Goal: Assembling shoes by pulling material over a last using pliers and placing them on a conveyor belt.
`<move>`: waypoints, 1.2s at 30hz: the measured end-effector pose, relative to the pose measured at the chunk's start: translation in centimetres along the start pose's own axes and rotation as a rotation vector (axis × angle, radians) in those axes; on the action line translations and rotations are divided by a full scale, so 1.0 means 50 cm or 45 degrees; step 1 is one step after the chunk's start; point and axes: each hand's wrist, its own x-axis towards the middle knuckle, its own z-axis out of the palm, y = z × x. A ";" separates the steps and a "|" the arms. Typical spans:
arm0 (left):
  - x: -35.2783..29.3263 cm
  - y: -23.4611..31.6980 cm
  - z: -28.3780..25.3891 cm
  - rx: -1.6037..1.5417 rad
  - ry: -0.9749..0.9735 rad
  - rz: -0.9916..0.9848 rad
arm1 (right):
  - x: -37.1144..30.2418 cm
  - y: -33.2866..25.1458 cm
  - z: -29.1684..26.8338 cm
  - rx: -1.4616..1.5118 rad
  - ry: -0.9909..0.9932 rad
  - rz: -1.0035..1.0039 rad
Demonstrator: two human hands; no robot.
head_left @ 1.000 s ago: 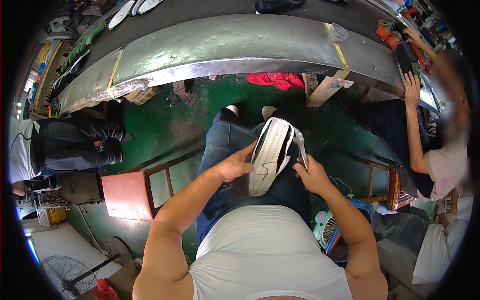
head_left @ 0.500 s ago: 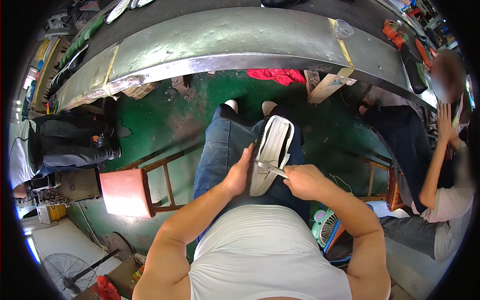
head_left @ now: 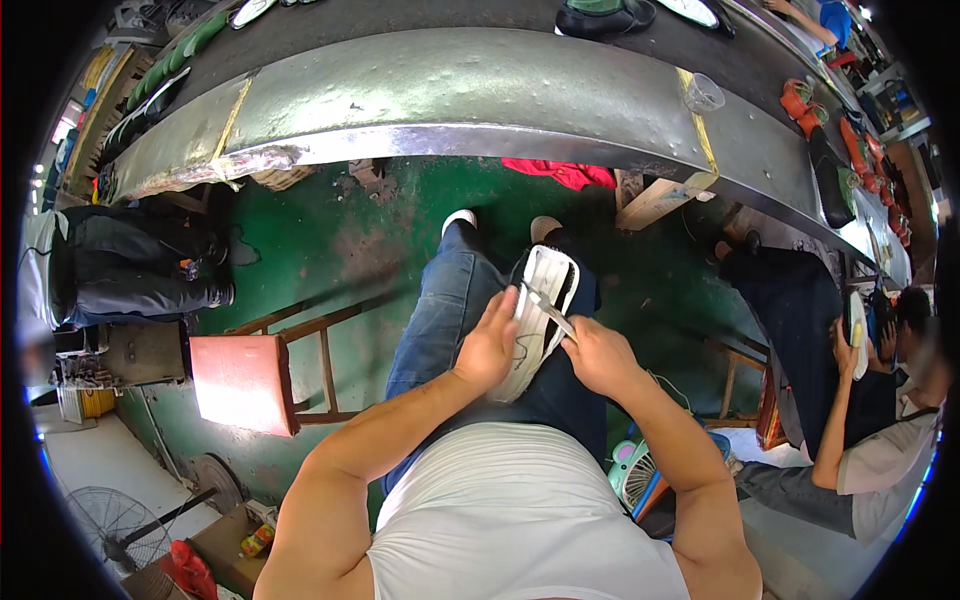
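A shoe (head_left: 550,277) lies sole side up along my right thigh, its white bottom bordered by a dark edge; loose dark thread shows on its lower half. My left hand (head_left: 488,345) is at the shoe's left side, fingers stretched out and slightly blurred, the fingertips close to the tool's tip. My right hand (head_left: 602,358) is closed around the handle of a silver metal hand tool (head_left: 546,306), which looks like pincers. The tool's head slants up and left across the shoe's bottom. Its jaws are too small to read.
A metal-edged workbench (head_left: 400,95) crosses the far side, bearing a clear cup (head_left: 704,93) and several shoes. A red-topped stool (head_left: 240,380) stands left; a small green fan (head_left: 630,472) is near my right elbow. Other people sit right and stand left. Red cloth (head_left: 560,172) lies under the bench.
My left hand has shifted up and over the shoe's edge, and its fingers have moved toward the tool's tip. The tool has moved slightly up the shoe. The view has shifted a little.
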 end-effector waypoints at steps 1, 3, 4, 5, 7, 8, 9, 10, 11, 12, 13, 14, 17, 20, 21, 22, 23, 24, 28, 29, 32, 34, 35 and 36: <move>0.001 0.022 -0.010 0.165 -0.114 0.023 | 0.005 0.013 0.002 -0.001 -0.002 -0.002; 0.003 0.029 -0.019 0.384 -0.302 0.065 | -0.002 0.051 0.001 0.176 -0.147 0.000; 0.010 0.031 -0.021 0.382 -0.299 0.062 | 0.009 0.072 -0.013 0.366 -0.309 0.060; 0.016 0.032 -0.026 0.417 -0.355 0.014 | 0.024 0.046 -0.060 0.469 -0.467 0.250; 0.028 0.045 -0.036 0.452 -0.415 -0.030 | 0.024 0.009 -0.114 0.503 -0.491 0.358; 0.032 0.056 -0.039 0.488 -0.474 -0.064 | 0.030 0.007 -0.106 0.504 -0.491 0.360; 0.035 0.069 -0.044 0.523 -0.534 -0.097 | 0.042 0.005 -0.087 0.543 -0.172 0.137; 0.035 0.086 -0.048 0.521 -0.539 -0.094 | 0.051 0.009 -0.064 0.571 0.148 -0.082; 0.040 0.105 -0.053 0.587 -0.607 -0.111 | 0.061 0.028 -0.029 0.454 0.184 -0.116; 0.043 0.115 -0.055 0.656 -0.671 -0.129 | 0.070 0.047 -0.003 0.127 0.070 -0.104; 0.039 0.114 -0.058 0.660 -0.668 -0.126 | 0.077 0.047 -0.005 0.149 0.029 -0.087; 0.030 0.109 -0.060 0.633 -0.657 -0.109 | 0.082 0.048 -0.009 0.171 -0.010 -0.069; -0.028 0.018 -0.032 0.368 -0.358 -0.177 | 0.064 0.037 -0.023 0.126 -0.037 -0.077; -0.044 0.036 -0.036 0.090 -0.162 -0.351 | 0.020 0.014 -0.048 0.549 -0.035 -0.034; -0.044 0.044 -0.037 -0.015 -0.188 -0.352 | -0.004 0.005 -0.032 0.638 0.112 -0.155; -0.043 0.050 -0.034 -0.119 -0.222 -0.344 | -0.020 0.028 0.018 0.570 0.167 -0.149; -0.044 0.042 -0.031 -0.044 -0.251 -0.209 | -0.026 0.033 0.041 0.407 0.055 -0.116; -0.056 0.038 -0.032 -0.041 -0.256 -0.204 | -0.033 0.042 0.056 0.243 -0.055 -0.082; -0.049 0.052 -0.069 0.149 -0.619 -0.253 | -0.065 0.045 0.023 0.675 -0.132 0.157; -0.034 0.075 -0.078 0.245 -0.684 -0.310 | -0.082 0.056 0.031 0.672 -0.120 0.159; -0.005 0.162 -0.130 0.514 -0.710 -0.183 | -0.122 0.096 0.063 0.943 0.036 0.319; 0.007 0.184 -0.175 0.495 -0.447 0.045 | -0.141 0.109 0.071 1.121 0.214 0.364; 0.021 0.207 -0.199 0.373 -0.339 0.103 | -0.147 0.119 0.072 1.151 0.224 0.380; 0.036 0.231 -0.215 0.276 -0.226 0.178 | -0.152 0.125 0.073 1.153 0.227 0.382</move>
